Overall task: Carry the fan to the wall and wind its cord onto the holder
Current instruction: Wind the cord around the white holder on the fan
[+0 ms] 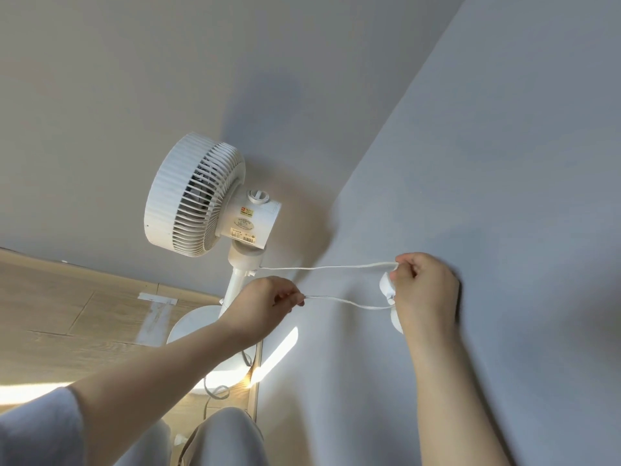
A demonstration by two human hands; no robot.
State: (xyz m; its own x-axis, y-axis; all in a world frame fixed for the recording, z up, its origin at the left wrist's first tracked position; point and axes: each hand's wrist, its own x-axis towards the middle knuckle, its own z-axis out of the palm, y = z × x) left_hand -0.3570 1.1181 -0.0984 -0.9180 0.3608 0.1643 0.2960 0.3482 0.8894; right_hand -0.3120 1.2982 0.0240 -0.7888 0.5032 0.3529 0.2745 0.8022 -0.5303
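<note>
Fan [198, 196] stands beside wall. Cord [336, 268], thin and limp, loops at holder [386, 284]. Left hand [265, 297] pinches it; right hand [425, 284] pinches by holder. Keep tension.

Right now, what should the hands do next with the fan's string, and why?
Probably the left hand should bring its pinched cord over to the white holder on the wall and lay on one more turn. The cord runs taut from the fan to the right hand at the holder and back, and more lies loose on the floor.
</note>
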